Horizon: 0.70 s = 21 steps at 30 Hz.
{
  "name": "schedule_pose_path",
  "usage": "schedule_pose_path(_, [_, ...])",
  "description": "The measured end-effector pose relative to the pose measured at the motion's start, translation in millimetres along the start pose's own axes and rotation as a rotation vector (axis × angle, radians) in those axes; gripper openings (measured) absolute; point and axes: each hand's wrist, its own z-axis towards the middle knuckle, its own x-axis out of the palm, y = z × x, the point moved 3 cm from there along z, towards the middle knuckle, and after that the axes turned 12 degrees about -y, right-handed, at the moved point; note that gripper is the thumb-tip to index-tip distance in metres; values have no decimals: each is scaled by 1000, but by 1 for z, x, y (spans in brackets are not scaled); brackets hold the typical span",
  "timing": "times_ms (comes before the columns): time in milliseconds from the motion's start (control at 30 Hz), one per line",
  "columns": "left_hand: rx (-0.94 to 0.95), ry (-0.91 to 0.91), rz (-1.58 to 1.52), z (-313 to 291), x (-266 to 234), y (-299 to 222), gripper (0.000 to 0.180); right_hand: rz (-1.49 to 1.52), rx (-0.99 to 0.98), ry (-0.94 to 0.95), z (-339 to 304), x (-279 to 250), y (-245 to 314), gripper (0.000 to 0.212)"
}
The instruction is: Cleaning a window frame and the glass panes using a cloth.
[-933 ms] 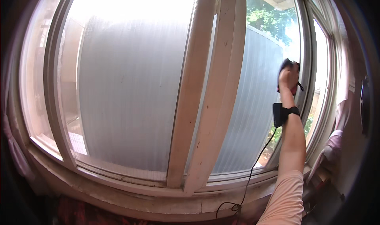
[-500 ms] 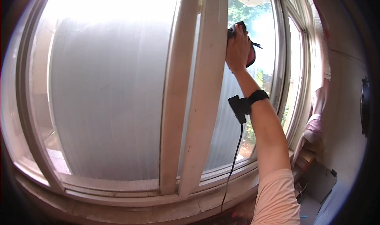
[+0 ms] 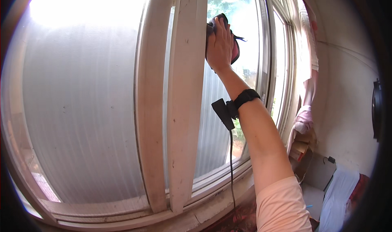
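Note:
My right hand point(image 3: 219, 47) is raised high against the window glass point(image 3: 245, 25), its back toward me and its fingers laid close over a black and dark-red cloth point(image 3: 235, 52). The cloth has black edging and a thin black loop sticking out to the right. Palm and fingers press it flat at the pane's left side, touching the pale upright window frame point(image 3: 185, 89). Part of the cloth is hidden under the hand. Around my right forearm sits a black strap point(image 3: 247, 96) with a small black device point(image 3: 223, 113) and a cable hanging down. My left hand is out of sight.
A large frosted pane point(image 3: 81, 109) fills the left side. Below runs the window sill point(image 3: 204, 217). A tied pinkish curtain point(image 3: 304, 119) hangs at the right, beside a pale wall point(image 3: 343, 89). Cardboard point(image 3: 316, 170) and a whitish cloth point(image 3: 337, 191) lie low at the right.
The whole view has turned to the right, so the window and my arm appear farther left. My right hand stays pressed on the cloth near the upright frame, almost unmoved against the glass.

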Motion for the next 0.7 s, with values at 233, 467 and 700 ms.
schedule_pose_path(233, [-4,-44,8,-5,2,-7,58,34,-68,-48,0,-1,-2,52])
schedule_pose_path(467, [-24,-100,35,-7,4,-19,58,64,-70,-68,1,-1,-11,52])
schedule_pose_path(700, [-69,-157,87,-9,17,-36,58,148,-274,-19,6,-7,-42,53])
